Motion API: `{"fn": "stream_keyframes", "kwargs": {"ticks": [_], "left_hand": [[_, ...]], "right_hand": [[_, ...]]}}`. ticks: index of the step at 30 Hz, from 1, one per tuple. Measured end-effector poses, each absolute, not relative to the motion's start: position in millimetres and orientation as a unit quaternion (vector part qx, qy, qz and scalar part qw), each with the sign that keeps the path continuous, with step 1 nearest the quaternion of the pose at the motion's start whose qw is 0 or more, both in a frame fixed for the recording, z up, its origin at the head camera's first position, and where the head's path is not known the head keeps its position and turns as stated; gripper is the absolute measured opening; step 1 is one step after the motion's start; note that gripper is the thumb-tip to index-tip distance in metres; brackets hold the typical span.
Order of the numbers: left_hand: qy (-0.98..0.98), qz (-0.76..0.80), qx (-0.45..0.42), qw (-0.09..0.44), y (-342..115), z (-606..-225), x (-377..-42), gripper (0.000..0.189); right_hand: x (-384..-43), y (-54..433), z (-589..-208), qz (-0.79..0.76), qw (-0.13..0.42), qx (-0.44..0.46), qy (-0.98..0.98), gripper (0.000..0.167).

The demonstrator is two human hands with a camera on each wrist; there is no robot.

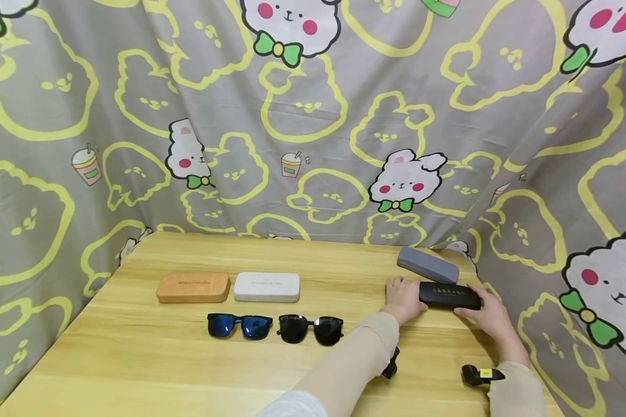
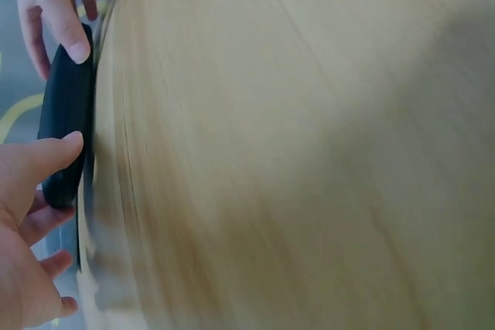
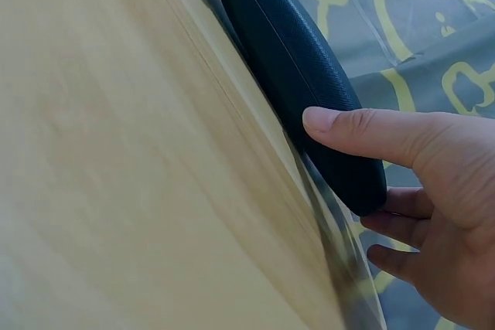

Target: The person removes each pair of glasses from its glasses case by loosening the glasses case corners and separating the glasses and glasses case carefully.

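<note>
A black glasses case (image 1: 450, 295) with small gold lettering lies crosswise between my two hands at the right side of the table. My left hand (image 1: 404, 300) grips its left end, and my right hand (image 1: 491, 317) holds the right end. In the left wrist view, the left thumb lies on the front of the case (image 2: 63, 106) with fingers curled behind its end. The right wrist view shows the right thumb pressed on the same case (image 3: 302, 75), fingers round the far side. Just behind it sits a grey-blue glasses case (image 1: 428, 264).
An orange glasses case (image 1: 193, 288) and a white one (image 1: 267, 287) stand side by side left of centre. In front of them are sunglasses with blue lenses (image 1: 239, 326) and black sunglasses (image 1: 310, 330). A patterned curtain (image 1: 313, 116) encloses the wooden table (image 1: 162, 370).
</note>
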State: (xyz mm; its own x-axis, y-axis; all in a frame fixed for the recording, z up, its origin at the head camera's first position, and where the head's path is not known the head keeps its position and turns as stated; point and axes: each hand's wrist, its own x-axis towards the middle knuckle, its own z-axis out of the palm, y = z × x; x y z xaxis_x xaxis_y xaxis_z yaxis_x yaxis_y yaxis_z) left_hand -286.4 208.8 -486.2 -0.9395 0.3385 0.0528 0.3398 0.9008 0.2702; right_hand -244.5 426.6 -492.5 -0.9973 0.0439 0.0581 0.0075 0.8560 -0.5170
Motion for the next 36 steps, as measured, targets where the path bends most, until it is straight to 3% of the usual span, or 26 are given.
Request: {"fn": "stream_keyframes", "kwargs": {"ticks": [8, 19, 36], "left_hand": [[-0.972, -0.144, -0.184, 0.019, 202, -478, -287, 0.052], [-0.969, -0.150, -0.194, 0.038, 183, -458, -292, 0.059], [-0.962, -0.185, -0.194, 0.044, 134, -444, -291, 0.063]], "right_hand": [[-246, 423, -488, 0.267, 0.040, -0.016, -0.963, 0.094], [-244, 406, -466, 0.267, 0.077, 0.006, -0.961, 0.085], [-248, 367, -444, 0.253, 0.088, 0.036, -0.963, 0.088]]}}
